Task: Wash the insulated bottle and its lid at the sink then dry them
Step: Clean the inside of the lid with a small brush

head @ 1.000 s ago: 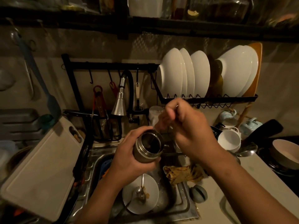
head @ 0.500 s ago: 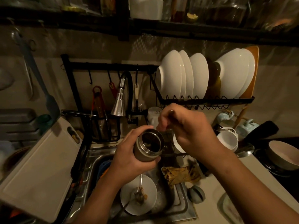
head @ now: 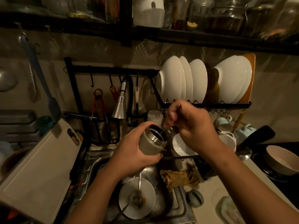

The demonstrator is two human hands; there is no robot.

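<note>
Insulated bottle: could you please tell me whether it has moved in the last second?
Yes, the insulated bottle has risen slightly toward the faucet head.

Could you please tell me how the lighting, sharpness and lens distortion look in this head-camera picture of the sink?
Head view: dim warm light, corners nearly black. Head view: the wide lens bows the shelf. Head view: the jars at top right smear; the left hand and bottle are sharp, but the thin utensil in the right hand barely shows.
</note>
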